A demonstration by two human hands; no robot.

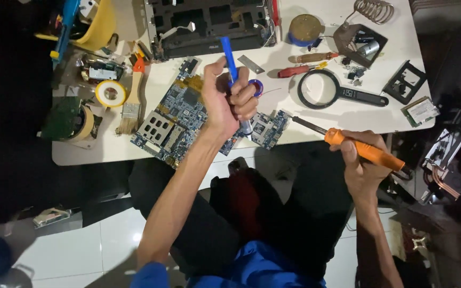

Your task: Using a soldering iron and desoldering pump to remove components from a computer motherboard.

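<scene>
The right hand [363, 170] is nearest to the person. Its grip is wrapped tight around the orange handle of a soldering iron [366, 152]. The dark metal tip points left, over the front edge of the white bench [102, 152], close to a small blue circuit board [270, 128]. That tip may be very hot. If the hand slips or swings, I think the tip could touch the other hand, or burn a spot on the board it should not touch. The cord near the wrist could also catch on something and pull the iron away.

A bit farther in, the left hand [225, 101] has its grip closed around a blue tool that looks like a pump [233, 66], standing almost upright with its low end down by the small board. A small blue and purple ring [256, 87] sits at the fingers; I cannot tell what it is. The hand is above the big blue circuit board [171, 120], which hangs a little over the bench edge. A bump might push that board off onto the floor.

Farther back lie a brush [133, 101], a roll of tape [111, 93], a magnifying glass [326, 90] and two screwdrivers [307, 63]. At the far side sits an opened laptop shell [209, 26]. With so many things about, an elbow could knock one down.
</scene>
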